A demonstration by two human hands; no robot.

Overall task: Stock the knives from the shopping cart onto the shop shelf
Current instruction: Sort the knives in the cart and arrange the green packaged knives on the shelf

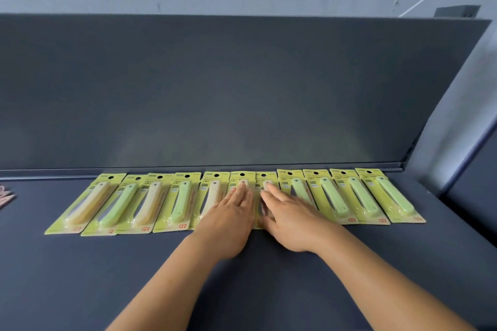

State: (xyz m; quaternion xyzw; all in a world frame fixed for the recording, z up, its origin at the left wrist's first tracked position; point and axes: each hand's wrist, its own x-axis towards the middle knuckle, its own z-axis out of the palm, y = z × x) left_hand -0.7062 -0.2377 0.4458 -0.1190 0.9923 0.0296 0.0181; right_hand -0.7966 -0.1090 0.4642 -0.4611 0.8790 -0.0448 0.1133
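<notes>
Several packaged fruit knives lie side by side in a row along the back of the dark grey shelf (80, 277), on yellow-green cards with cream or green handles. My left hand (228, 220) lies flat, fingers straight, on a cream-handled knife pack (242, 179) in the middle of the row. My right hand (290, 220) lies flat on the neighbouring cream-handled pack (265, 179), with its fingers spread. Both packs are mostly hidden under my hands. To the right lie green-handled packs (360, 200); at the far left lies a cream one (86, 207). The shopping cart is out of view.
The shelf's dark back panel (242, 88) rises right behind the row. A pink item (5, 196) lies at the left edge. The shelf's side panel (462, 129) slopes up at the right. A pale wall shows above.
</notes>
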